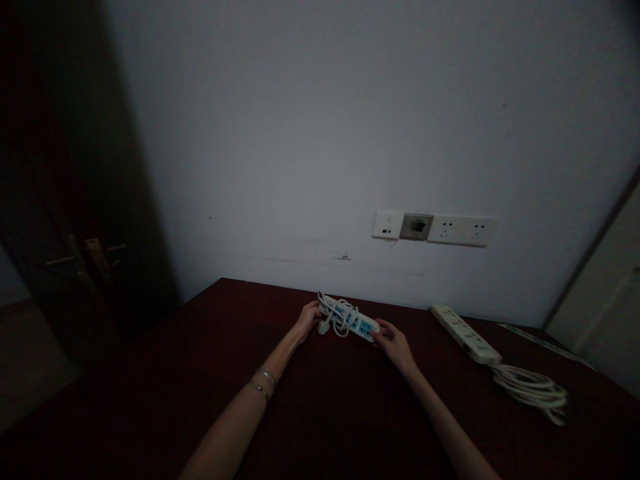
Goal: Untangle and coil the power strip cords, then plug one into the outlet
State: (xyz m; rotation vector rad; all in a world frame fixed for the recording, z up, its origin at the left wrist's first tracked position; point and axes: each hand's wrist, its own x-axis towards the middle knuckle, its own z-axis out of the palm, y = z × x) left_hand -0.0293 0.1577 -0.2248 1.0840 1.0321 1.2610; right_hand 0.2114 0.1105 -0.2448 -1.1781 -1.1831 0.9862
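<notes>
A white power strip (367, 327) with blue socket faces is held between my two hands over the dark red table. Its white cord (342, 325) is bundled around the left half, and the plug (324, 327) hangs at the near side. My left hand (309, 319) is closed on the strip's left end, its fingertips partly hidden behind it. At the right end, my right hand (391, 340) grips the strip with the thumb in front. Whether the strip touches the tabletop I cannot tell.
A second, longer white power strip (465, 333) lies on the table (310, 413) to the right, its coiled cord (533, 388) nearer me. Wall sockets (463, 230) and a grey wall plate (416, 227) sit above the table's back edge. A dark door with a handle (97, 257) stands at left.
</notes>
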